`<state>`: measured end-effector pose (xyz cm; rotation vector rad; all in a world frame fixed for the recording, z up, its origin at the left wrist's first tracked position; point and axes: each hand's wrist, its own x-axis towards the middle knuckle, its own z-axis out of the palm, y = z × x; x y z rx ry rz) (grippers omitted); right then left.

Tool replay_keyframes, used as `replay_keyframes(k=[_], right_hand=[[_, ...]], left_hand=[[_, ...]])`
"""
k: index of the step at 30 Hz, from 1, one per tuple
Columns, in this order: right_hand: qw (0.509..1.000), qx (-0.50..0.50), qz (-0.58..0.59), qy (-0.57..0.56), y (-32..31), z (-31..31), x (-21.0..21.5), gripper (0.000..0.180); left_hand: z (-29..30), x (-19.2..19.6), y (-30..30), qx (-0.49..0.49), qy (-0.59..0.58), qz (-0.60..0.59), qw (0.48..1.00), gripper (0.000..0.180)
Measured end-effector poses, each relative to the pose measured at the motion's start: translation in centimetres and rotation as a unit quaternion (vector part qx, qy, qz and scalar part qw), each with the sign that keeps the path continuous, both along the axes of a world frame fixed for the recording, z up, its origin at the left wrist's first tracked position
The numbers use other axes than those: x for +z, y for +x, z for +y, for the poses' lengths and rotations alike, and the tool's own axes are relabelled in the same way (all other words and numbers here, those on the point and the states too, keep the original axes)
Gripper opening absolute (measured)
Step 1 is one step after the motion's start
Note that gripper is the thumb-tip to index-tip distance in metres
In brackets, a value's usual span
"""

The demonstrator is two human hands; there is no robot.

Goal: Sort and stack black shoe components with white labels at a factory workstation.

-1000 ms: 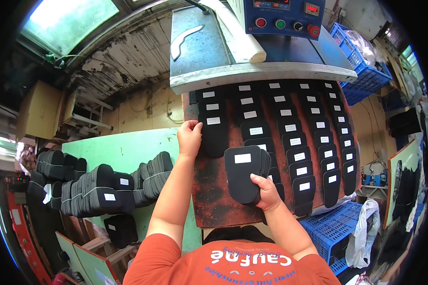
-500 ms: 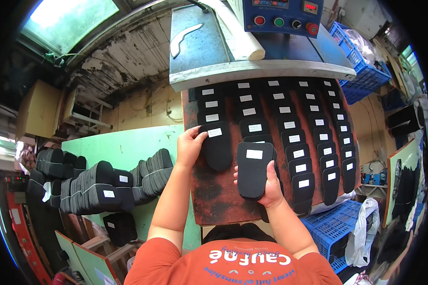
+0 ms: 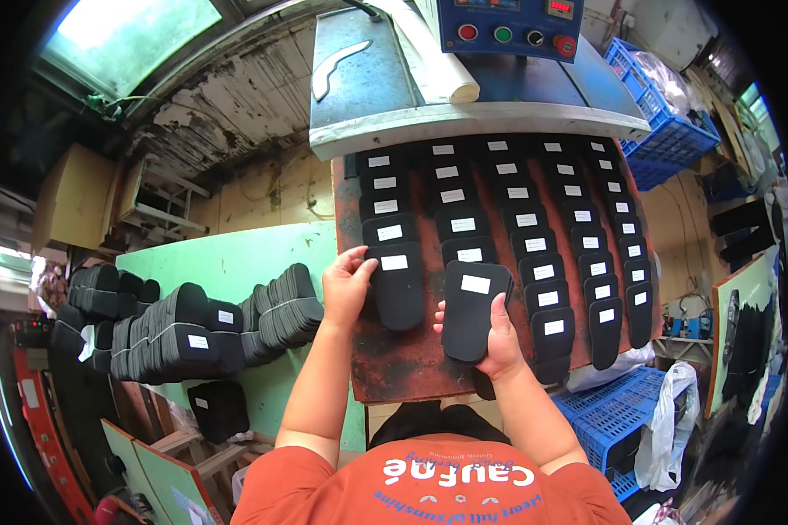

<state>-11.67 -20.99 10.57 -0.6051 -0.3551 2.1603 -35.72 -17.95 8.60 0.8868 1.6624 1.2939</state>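
My left hand rests on a black insole with a white label, pressing it onto the reddish-brown board at the near end of the leftmost row. My right hand grips a small stack of black insoles, held just above the board beside that row. Several rows of overlapping black insoles, each with a white label, cover the board.
A blue press machine with coloured buttons stands behind the board. Piles of black insoles lie on a green table to my left. Blue plastic crates stand at the right, and another blue crate sits below the board.
My left hand slid an insole down the leftmost row toward me. My right hand lifted its stack from the board's near edge up to the second row.
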Motion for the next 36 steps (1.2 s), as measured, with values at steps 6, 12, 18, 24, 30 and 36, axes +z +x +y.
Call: replay_keyframes(k=[6, 12, 18, 24, 30, 36], right_hand=[[0.997, 0.046, -0.054, -0.013, -0.3, -1.3, -0.6, 0.062], [0.997, 0.004, -0.080, -0.011, -1.0, -2.4, 0.2, 0.057], [0.994, 0.058, -0.092, -0.008, 1.0, -3.0, 0.6, 0.063], [0.990, 0.078, -0.115, -0.029, -0.1, -4.3, 0.5, 0.051], [0.988, 0.046, -0.146, -0.029, 1.3, -5.2, 0.4, 0.044], [0.986, 0.076, -0.149, -0.029, 1.6, -6.2, 1.3, 0.028]], left_hand=[[-2.7, 2.2, 4.3, -0.087, 0.034, 0.104, 0.990, 0.025], [-5.6, 2.2, 5.7, -0.037, -0.001, -0.131, 0.991, 0.017], [-5.4, -0.2, 1.8, -0.019, -0.051, 0.007, 0.999, 0.018], [-9.1, 2.9, 7.6, -0.055, 0.002, -0.051, 0.997, 0.024], [-10.0, 1.5, 5.1, 0.047, -0.011, -0.090, 0.995, 0.010], [-10.9, -0.9, 4.5, 0.059, 0.051, 0.253, 0.964, 0.018]])
